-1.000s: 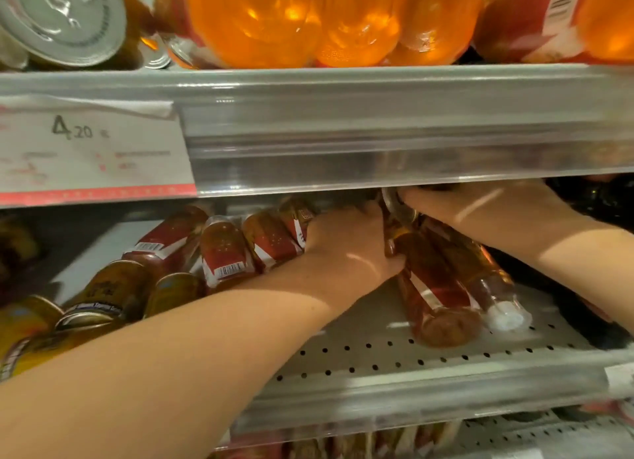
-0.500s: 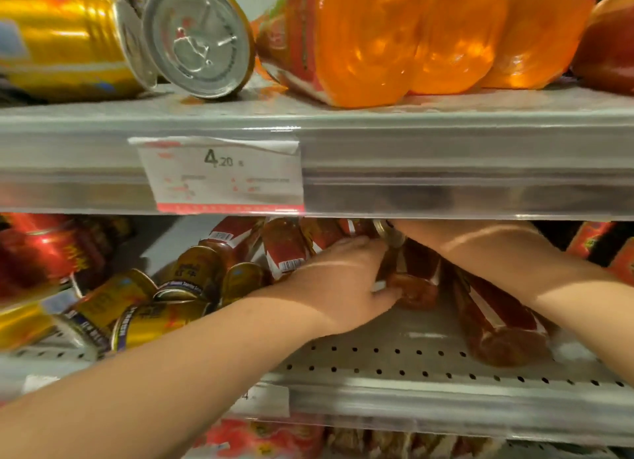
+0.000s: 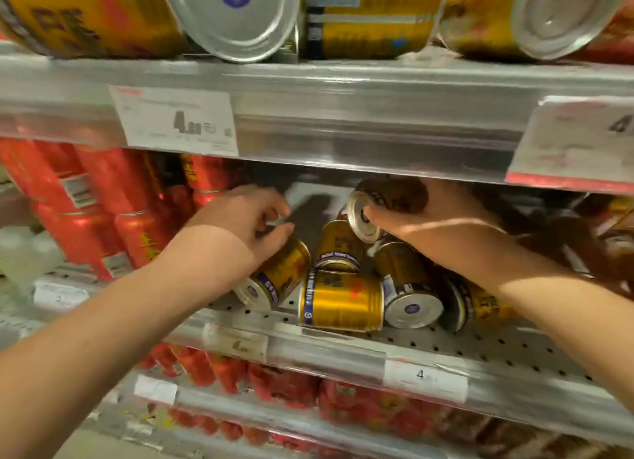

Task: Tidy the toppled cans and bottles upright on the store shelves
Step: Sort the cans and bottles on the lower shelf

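Shifted along the shelf [image 3: 480, 347], both hands are seen among toppled gold cans [image 3: 341, 300], mid-frame | right hand [image 3: 435, 225] is clasped round a raised can [image 3: 380, 208] | left hand [image 3: 240, 221] is curled over a lying can [image 3: 278, 276], grip unclear

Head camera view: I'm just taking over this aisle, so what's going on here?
A person has both bare hands in the middle perforated metal shelf. The right hand grips a gold metal can lifted above the heap, silver end towards the camera. The left hand curls over another gold can lying tilted at the heap's left. Several more gold cans lie toppled between them; tall red cans stand upright on the left.
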Available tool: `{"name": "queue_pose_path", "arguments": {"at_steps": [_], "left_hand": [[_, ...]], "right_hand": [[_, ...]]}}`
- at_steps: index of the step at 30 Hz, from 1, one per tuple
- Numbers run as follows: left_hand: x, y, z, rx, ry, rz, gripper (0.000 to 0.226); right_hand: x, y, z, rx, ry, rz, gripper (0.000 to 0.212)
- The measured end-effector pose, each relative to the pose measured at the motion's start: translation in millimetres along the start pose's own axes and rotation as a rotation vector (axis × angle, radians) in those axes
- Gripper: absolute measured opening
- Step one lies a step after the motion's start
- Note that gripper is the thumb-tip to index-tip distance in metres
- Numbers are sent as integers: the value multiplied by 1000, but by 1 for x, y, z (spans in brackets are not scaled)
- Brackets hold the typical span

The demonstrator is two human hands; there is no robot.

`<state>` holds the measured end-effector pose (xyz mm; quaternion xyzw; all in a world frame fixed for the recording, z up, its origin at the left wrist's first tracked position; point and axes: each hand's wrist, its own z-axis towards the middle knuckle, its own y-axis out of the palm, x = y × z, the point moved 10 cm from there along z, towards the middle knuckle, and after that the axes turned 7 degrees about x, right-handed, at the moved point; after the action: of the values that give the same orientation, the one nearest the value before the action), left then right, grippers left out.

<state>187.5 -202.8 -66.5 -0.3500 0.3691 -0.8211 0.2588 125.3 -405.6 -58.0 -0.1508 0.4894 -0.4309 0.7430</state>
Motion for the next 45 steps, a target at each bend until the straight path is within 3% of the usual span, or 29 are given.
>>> {"name": "queue_pose_path", "arguments": {"at_steps": [5, 9, 14, 17, 20, 27, 34, 42, 45], "left_hand": [[-34, -42, -18, 182, 95, -21, 11], [-61, -48, -19, 228, 45, -37, 8], [-80, -35, -24, 183, -17, -41, 8], [-85, -34, -27, 174, -29, -44, 10], [-88, -36, -30, 180, -42, -40, 10], [-86, -39, -31, 168, -116, 9, 9], [-69, -28, -25, 95, -84, 142, 16], [-51, -9, -7, 52, -15, 178, 20], [-41, 1, 0, 27, 34, 135, 15]], "right_hand": [[-15, 61, 29, -69, 94, -119, 49], [-23, 99, 49, -125, 114, -238, 64], [-27, 145, 70, -166, 144, -134, 39], [-19, 176, 71, -242, 137, -193, 63], [-11, 197, 73, -319, 121, -157, 60], [-12, 190, 78, -642, 13, -357, 88], [-23, 175, 70, -569, -37, -195, 74], [-15, 169, 67, -446, 43, 3, 49], [-6, 145, 64, -379, 30, -96, 49]]}}
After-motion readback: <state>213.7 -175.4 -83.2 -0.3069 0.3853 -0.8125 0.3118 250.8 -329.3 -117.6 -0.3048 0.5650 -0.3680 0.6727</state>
